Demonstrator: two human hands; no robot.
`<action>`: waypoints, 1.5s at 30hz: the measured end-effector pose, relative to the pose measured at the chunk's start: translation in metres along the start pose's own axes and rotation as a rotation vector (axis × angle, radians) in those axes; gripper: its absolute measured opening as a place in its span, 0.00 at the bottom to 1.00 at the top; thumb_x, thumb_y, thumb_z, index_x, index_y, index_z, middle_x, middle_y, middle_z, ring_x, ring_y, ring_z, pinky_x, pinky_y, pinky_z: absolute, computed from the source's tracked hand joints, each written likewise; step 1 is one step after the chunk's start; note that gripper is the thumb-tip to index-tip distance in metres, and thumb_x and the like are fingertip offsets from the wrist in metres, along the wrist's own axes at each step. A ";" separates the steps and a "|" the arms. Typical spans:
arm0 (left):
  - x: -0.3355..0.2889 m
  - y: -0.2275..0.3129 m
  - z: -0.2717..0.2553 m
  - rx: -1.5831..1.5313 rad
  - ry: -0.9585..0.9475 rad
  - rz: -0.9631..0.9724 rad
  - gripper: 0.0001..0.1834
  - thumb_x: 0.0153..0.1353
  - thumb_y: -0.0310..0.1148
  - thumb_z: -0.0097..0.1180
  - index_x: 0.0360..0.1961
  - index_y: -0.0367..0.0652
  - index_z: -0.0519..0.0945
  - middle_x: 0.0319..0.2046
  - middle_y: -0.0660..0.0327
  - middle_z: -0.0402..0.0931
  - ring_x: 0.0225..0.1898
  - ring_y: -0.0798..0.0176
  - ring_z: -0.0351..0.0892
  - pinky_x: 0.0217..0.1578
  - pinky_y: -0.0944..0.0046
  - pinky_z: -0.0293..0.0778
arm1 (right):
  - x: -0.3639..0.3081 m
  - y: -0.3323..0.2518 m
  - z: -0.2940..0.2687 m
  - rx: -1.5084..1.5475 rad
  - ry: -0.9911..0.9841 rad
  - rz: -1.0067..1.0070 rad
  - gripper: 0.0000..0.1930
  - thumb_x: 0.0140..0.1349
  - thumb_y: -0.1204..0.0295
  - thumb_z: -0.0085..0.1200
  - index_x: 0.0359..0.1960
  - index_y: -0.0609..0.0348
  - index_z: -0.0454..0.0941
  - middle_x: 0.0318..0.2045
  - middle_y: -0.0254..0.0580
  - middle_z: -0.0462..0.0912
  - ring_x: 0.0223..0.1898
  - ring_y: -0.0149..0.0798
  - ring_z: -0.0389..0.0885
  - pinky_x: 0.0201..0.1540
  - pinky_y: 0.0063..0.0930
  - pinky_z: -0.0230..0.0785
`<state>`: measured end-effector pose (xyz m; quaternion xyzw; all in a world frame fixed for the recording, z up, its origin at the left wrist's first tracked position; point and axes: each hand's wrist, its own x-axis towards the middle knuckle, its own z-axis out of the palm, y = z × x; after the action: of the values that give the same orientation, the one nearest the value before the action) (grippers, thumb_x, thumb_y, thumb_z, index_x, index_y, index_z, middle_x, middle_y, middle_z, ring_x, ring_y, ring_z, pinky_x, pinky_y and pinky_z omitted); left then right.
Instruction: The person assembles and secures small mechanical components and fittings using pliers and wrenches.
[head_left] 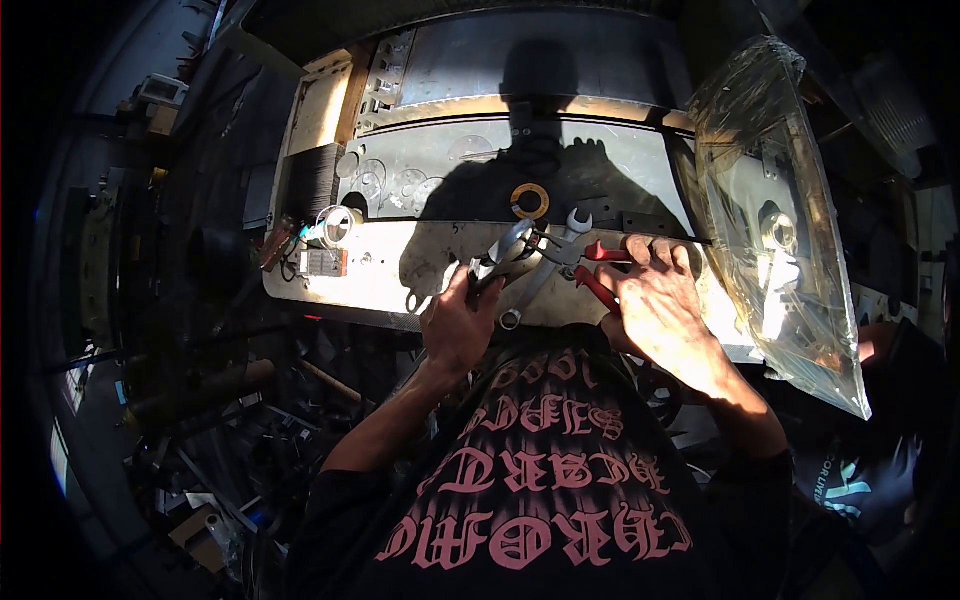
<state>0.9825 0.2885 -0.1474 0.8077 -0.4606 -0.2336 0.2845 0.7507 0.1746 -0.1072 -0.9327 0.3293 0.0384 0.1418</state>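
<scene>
Working a small part at the near edge of the tabletop (400,280): silver pliers (500,255) in left hand (458,325), grip closed round handles. Right hand (660,300) w/ fingers curled on red-handled pliers (597,270), combination wrench (545,270) between. Judged mid-step; next needs steady counter-hold. Yellow ring (530,201) farther off, plastic bag (780,220) right.

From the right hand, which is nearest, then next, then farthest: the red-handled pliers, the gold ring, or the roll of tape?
1. Red-handled pliers, under the right hand.
2. Flat gold metal ring, up and left, in shadow.
3. White roll of tape, far left on the metal worktop.
</scene>
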 end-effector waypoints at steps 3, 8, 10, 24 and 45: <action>0.000 0.002 -0.004 0.157 -0.005 0.026 0.17 0.61 0.44 0.59 0.36 0.39 0.76 0.25 0.56 0.80 0.28 0.56 0.81 0.30 0.60 0.73 | 0.006 0.005 0.002 0.033 0.063 -0.058 0.13 0.53 0.63 0.56 0.38 0.54 0.81 0.28 0.51 0.81 0.29 0.48 0.79 0.37 0.41 0.64; 0.004 0.001 -0.006 0.197 -0.010 0.018 0.20 0.61 0.49 0.55 0.42 0.42 0.76 0.24 0.51 0.80 0.29 0.45 0.81 0.33 0.51 0.75 | 0.014 0.010 0.004 -0.011 0.036 -0.160 0.10 0.55 0.65 0.49 0.30 0.57 0.77 0.23 0.46 0.77 0.30 0.46 0.77 0.32 0.40 0.67; 0.006 0.002 -0.010 0.202 -0.025 0.004 0.21 0.61 0.50 0.54 0.43 0.42 0.76 0.26 0.50 0.80 0.32 0.44 0.81 0.34 0.51 0.75 | 0.019 0.012 0.020 -0.081 0.142 -0.131 0.12 0.54 0.64 0.51 0.33 0.59 0.76 0.24 0.49 0.77 0.30 0.46 0.77 0.32 0.39 0.68; 0.019 -0.018 -0.003 -0.395 -0.267 -0.321 0.13 0.64 0.38 0.54 0.41 0.38 0.74 0.18 0.68 0.70 0.19 0.75 0.68 0.20 0.71 0.64 | 0.023 0.013 0.026 -0.106 0.138 -0.195 0.14 0.42 0.65 0.61 0.33 0.49 0.82 0.34 0.49 0.77 0.34 0.51 0.77 0.27 0.38 0.73; -0.008 -0.058 0.039 -0.295 -0.339 -0.261 0.15 0.59 0.35 0.57 0.44 0.37 0.77 0.26 0.60 0.78 0.27 0.67 0.76 0.32 0.64 0.71 | 0.026 -0.017 0.046 -0.022 -0.108 0.003 0.10 0.44 0.68 0.58 0.29 0.56 0.84 0.40 0.52 0.72 0.41 0.50 0.74 0.41 0.38 0.67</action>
<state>0.9888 0.3101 -0.2139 0.7593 -0.3544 -0.4653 0.2853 0.7827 0.1852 -0.1514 -0.9303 0.3222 0.0926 0.1490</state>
